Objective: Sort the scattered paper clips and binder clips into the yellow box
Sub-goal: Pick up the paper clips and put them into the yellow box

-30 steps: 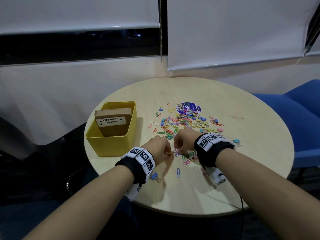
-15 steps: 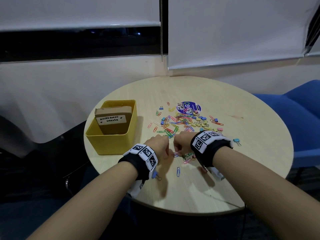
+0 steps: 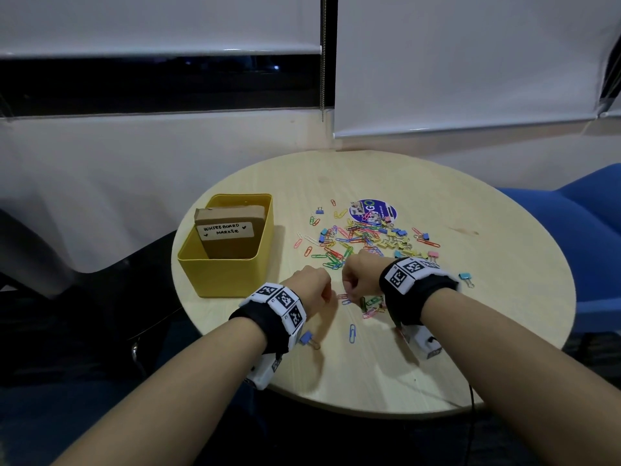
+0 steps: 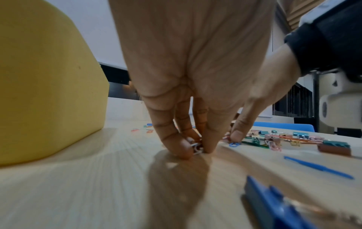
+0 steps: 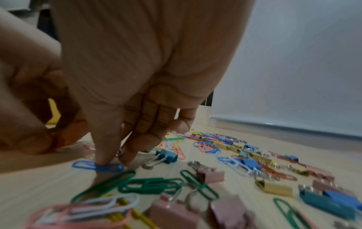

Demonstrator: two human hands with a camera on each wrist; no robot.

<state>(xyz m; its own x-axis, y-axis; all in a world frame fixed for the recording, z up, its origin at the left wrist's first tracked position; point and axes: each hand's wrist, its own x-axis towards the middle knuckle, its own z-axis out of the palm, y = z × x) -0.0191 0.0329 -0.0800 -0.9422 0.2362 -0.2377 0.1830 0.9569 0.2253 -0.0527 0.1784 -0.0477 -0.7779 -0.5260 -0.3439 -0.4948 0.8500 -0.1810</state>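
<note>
The yellow box (image 3: 215,274) stands at the table's left with a brown cardboard box (image 3: 228,232) inside it. Coloured paper clips and binder clips (image 3: 364,235) lie scattered mid-table. A smaller cluster (image 3: 371,302) lies close to me. My left hand (image 3: 312,284) reaches down to the table right of the box. Its thumb and fingertips (image 4: 184,148) pinch a small clip with silver wire (image 4: 196,149). Beside it my right hand (image 3: 361,274) curls over the near cluster. Its thumb and finger pinch a blue paper clip (image 5: 99,166) on the table.
A single blue paper clip (image 3: 352,332) and a blue binder clip (image 3: 307,339) lie near my left wrist. A light blue binder clip (image 3: 465,278) sits far right. A round sticker (image 3: 373,210) lies behind the pile. Blue chairs (image 3: 591,237) stand right of the round table (image 3: 470,364).
Both hands have stayed low and close together over the near cluster. They shifted only slightly, the fingers working at the clips.
</note>
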